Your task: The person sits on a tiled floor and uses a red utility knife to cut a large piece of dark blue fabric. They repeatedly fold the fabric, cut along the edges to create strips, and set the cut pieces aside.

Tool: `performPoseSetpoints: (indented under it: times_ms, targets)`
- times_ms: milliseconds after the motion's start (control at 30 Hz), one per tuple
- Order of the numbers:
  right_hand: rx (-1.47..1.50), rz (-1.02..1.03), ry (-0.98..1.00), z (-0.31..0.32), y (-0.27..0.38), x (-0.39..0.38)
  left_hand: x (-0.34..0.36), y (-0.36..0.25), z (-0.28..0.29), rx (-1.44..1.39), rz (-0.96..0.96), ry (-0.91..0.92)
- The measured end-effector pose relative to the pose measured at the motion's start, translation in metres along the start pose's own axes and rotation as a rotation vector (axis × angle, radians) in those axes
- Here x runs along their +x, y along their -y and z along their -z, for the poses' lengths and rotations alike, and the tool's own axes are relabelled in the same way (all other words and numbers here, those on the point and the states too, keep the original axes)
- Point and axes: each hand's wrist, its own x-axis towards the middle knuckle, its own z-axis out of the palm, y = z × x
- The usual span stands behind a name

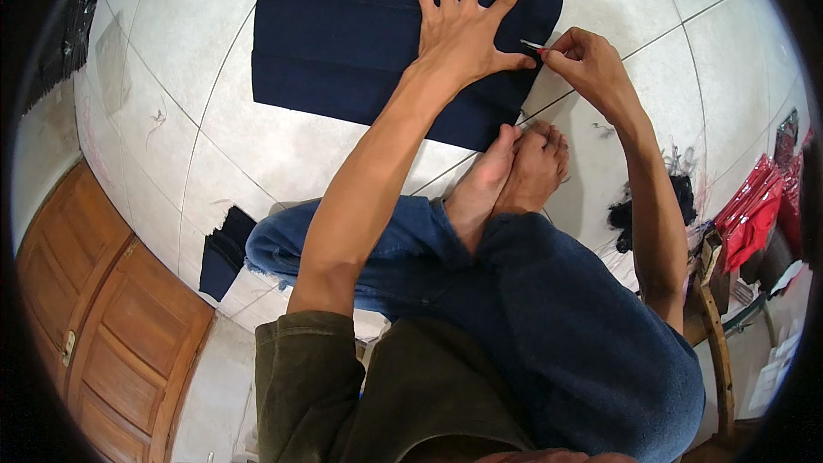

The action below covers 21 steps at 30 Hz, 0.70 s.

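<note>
Seated on a pale tile floor (214,26), a person in blue jeans (583,326) & a dk olive shirt (411,386) leans over a navy cloth (343,43) that lies flat at upper ctr, approx. in front of the bare feet (514,171). The L hand (463,30) rests palm-down on the cloth, fingers splayed wide & pointing to the far side, thumb stretched out toward the R edge. The R hand (591,73), just beside that same edge, pinches a small tool (533,46) btwn thumb & fingers; its thin metal tip points L, over the cloth, w/ a bit of red showing nr the fingertips. Whether the tip touches the fabric, can't tell. The feet sit close together nr the cloth's lower R corner. To the L, by the knee, lies a smaller dk fabric piece (226,257); beyond it, at lower L, stands a brown wooden door (129,334) w/ a metal handle (68,347). On the R, next to the R forearm, is a tangled black heap (651,210), w/ shiny red packets (754,210) farther out & a wooden bar (716,351) below them
</note>
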Motion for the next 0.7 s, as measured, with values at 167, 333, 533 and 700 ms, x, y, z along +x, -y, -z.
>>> performPoseSetpoints:
  times_ms: [167, 333, 533, 700]
  targets:
    - [0.131, -0.04, -0.007, -0.014, 0.0, 0.009, -0.003, 0.008, -0.037, 0.238, -0.058, -0.207]
    - [0.202, -0.054, 0.021, -0.017, 0.002, 0.011, 0.0, 0.004, -0.017, 0.155, -0.039, -0.133]
    - [0.259, -0.069, 0.011, -0.021, 0.001, 0.009, -0.001, 0.009, -0.031, 0.239, -0.06, -0.211]
    - [0.34, -0.072, -0.027, -0.027, 0.001, 0.001, -0.002, 0.003, -0.029, 0.189, -0.02, -0.13]
